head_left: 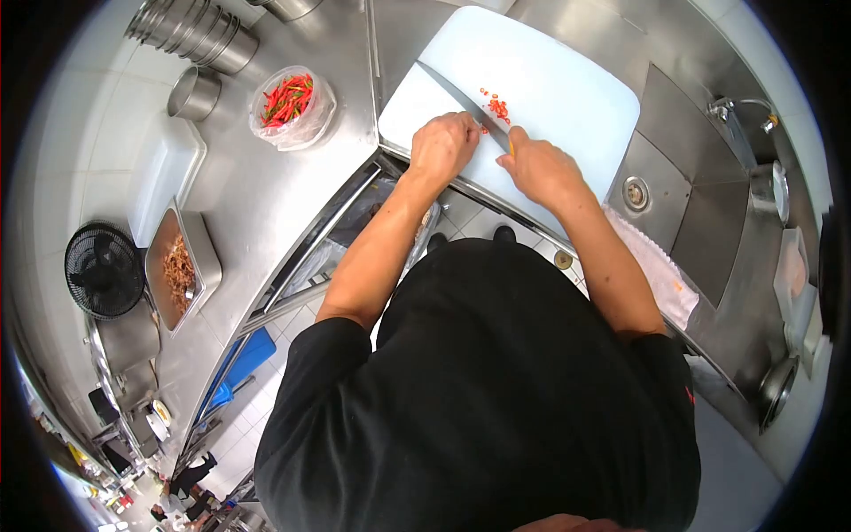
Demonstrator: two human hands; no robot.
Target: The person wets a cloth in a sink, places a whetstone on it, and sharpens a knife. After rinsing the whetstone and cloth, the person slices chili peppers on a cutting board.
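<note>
My right hand [542,168] is wrapped round the yellow handle of a long knife [456,95], whose blade lies across a white cutting board [567,80]. Close to the left side of the blade, my left hand [445,146] has its fingers curled down on the board. Whatever it pinches is hidden under the fingers. Small slices of red chili [498,109] lie on the board just past the blade, with a few bits between blade and fingertips.
A plastic tub of whole red chilies [287,99] stands on the steel counter at left, near stacked metal containers [199,37]. Further down are a metal tray of brown food [180,275] and a black fan [105,270]. A sink [660,177] and pink cloth [651,266] are at right.
</note>
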